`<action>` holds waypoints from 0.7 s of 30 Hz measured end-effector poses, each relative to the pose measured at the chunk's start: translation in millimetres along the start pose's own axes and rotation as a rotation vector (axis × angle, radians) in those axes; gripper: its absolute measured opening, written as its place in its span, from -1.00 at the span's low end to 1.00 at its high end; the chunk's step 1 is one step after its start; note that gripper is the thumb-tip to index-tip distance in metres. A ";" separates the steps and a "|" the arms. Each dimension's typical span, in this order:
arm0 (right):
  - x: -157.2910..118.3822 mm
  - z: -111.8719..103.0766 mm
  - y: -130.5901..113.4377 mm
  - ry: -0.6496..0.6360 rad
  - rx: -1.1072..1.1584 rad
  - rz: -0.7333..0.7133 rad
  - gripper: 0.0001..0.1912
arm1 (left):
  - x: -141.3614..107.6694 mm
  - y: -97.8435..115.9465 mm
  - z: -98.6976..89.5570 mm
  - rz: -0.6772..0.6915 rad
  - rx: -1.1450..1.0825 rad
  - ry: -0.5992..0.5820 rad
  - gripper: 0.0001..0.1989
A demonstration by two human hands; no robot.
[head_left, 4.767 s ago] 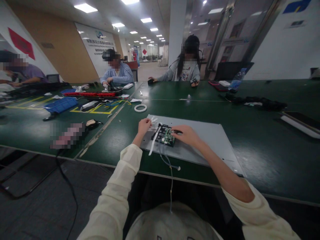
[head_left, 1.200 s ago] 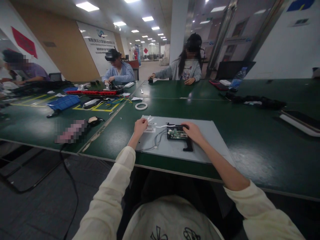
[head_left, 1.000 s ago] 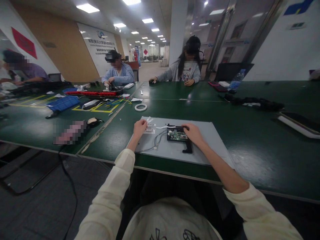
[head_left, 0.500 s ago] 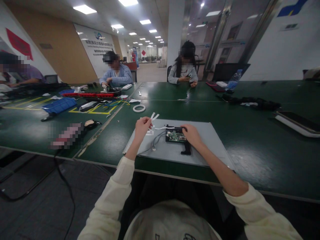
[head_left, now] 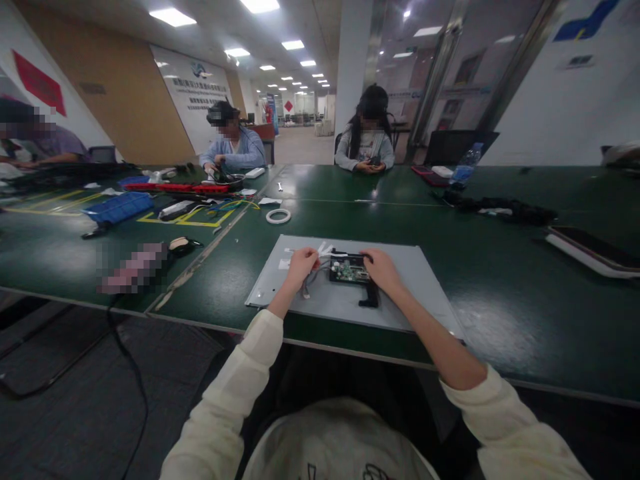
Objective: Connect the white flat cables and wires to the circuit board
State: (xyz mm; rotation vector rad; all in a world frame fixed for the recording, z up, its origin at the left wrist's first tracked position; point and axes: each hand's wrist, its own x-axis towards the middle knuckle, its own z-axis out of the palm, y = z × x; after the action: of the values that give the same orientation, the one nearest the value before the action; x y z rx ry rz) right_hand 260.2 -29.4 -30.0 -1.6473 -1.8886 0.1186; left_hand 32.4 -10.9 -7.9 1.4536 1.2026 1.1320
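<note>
My left hand is closed in a pinch on flat white strips; whether they are tape or ribbon cable I cannot tell. They fan out from the fingertips beside a green circuit board. A black frame surrounds the board, and one leg of it sticks out towards me. My right hand grips the frame's far right corner, thumb and fingers bent around it. Under both hands lies a flat grey panel. Grey cables run from the board's left side, partly behind my left hand.
A roll of white tape and a small wrench lie beyond the panel. Left are a blue tray and a pink object, blurred. A water bottle stands far right. Two people sit opposite, another far left.
My left hand has moved right and slightly down, bringing the white strips close to the board's left edge. My right hand stays on the frame.
</note>
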 end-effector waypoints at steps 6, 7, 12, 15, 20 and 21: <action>-1.1 1.0 1.1 0.017 0.009 -0.024 -0.69 | -2.7 1.6 -0.5 -0.031 -0.094 -0.012 -0.88; -1.2 0.6 0.7 0.026 0.020 -0.030 -0.69 | -3.1 3.0 -0.6 -0.027 -0.098 -0.017 -0.88; -0.9 -8.8 -8.2 0.188 0.121 -0.082 -0.67 | -5.9 9.5 1.0 0.024 -0.127 -0.053 -0.84; -1.3 -17.5 -19.6 0.255 0.259 -0.095 -0.67 | -6.7 16.4 5.9 0.062 -0.161 -0.134 -0.79; -2.3 -23.2 -36.8 0.172 0.665 0.019 -0.64 | -1.1 34.7 24.3 0.109 -0.223 -0.357 -0.70; -2.1 -23.0 -38.2 0.149 0.735 0.046 -0.62 | 0.9 37.7 29.0 0.115 -0.226 -0.398 -0.69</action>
State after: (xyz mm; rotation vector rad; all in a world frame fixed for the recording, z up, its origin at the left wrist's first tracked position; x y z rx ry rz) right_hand 238.7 -47.1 4.9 -1.1492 -1.4418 0.6122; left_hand 66.9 -16.9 24.3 1.4976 0.7008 0.9596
